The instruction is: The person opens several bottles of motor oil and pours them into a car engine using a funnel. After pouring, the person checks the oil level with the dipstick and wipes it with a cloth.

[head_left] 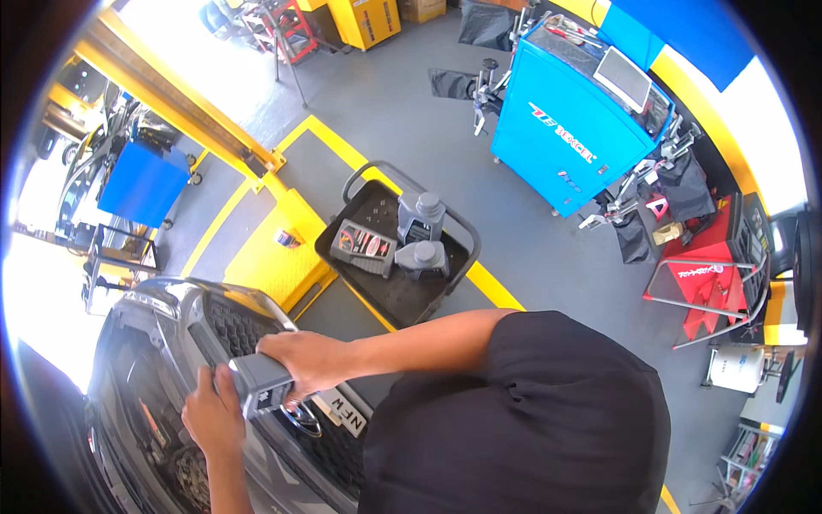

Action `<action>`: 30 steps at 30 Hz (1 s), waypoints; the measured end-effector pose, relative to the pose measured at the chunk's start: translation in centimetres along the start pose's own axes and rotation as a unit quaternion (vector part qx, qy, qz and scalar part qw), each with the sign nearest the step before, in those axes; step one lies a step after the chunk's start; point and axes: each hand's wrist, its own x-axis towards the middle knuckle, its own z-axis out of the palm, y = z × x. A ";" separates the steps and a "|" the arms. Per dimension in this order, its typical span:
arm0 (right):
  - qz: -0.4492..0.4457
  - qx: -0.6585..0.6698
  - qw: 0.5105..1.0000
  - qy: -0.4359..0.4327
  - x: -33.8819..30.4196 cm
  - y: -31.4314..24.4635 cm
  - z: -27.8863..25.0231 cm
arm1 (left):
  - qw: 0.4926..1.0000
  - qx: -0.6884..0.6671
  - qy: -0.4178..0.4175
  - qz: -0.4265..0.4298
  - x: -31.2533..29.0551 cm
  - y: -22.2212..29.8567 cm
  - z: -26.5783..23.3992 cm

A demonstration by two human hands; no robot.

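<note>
A grey plastic oil bottle (261, 377) is held in both hands above the front of a grey car. My right hand (312, 364) reaches in from the right and is closed around the bottle's right side. My left hand (218, 420) comes up from below, its fingers closed against the bottle's left end. What those fingers cover there is hidden. Beneath the hands lie the car's dark mesh grille (235, 325) and its number plate (342, 411). To the left, the engine bay (158, 420) is uncovered.
Past the bumper stands a black tray cart (467, 257) carrying three grey bottles. A small container (287, 239) sits on a yellow platform (257, 270) beside it. Farther off are a yellow lift post (171, 94), a blue equipment cabinet (565, 120) and a red stand (711, 274).
</note>
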 end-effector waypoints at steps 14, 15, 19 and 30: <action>0.016 -0.107 0.987 0.122 -2.7 0.8 -1.6 | 0.994 -0.024 -0.095 -0.036 4.0 5.1 -1.7; 0.018 -0.140 0.979 0.149 -2.4 1.1 -1.5 | 0.995 -0.018 -0.081 -0.048 4.1 5.2 -1.8; 0.002 -0.077 0.994 0.071 -2.2 1.8 -2.6 | 0.992 -0.118 -0.014 0.031 2.3 4.7 -1.8; 0.020 0.076 0.996 -0.041 -1.7 -1.3 -1.4 | 0.989 -0.002 -0.001 0.145 -0.6 1.6 -4.7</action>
